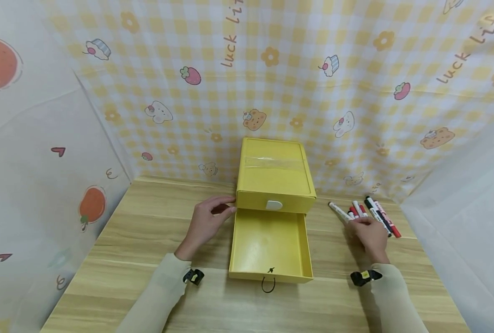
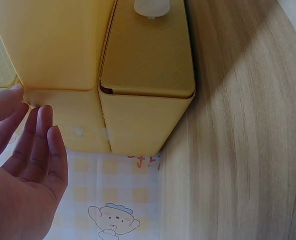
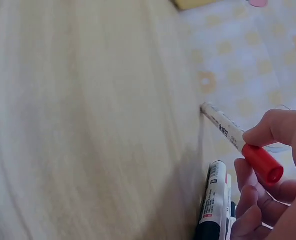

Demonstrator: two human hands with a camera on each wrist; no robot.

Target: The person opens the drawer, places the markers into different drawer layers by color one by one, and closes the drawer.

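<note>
A two-tier yellow drawer box point(image 1: 277, 169) stands at the back of the table, its lower drawer point(image 1: 267, 240) pulled out toward me. My left hand point(image 1: 205, 219) is at the box's left side, thumb and fingertips right at its front edge. In the left wrist view the fingers point(image 2: 35, 145) are lightly bent against the yellow wall. My right hand point(image 1: 369, 233) pinches a white marker with a red cap point(image 3: 227, 131) between thumb and fingers, by the cap end. Its far tip is near the table. Beside that hand lie several other markers point(image 1: 381, 212).
The upper drawer has a white tab point(image 1: 274, 205) and is pushed in. A thin black loop point(image 1: 268, 285) hangs from the lower drawer's front. A checked curtain point(image 1: 213, 92) rises behind the wooden table point(image 1: 159, 217), with white cloth point(image 1: 30, 194) at the sides.
</note>
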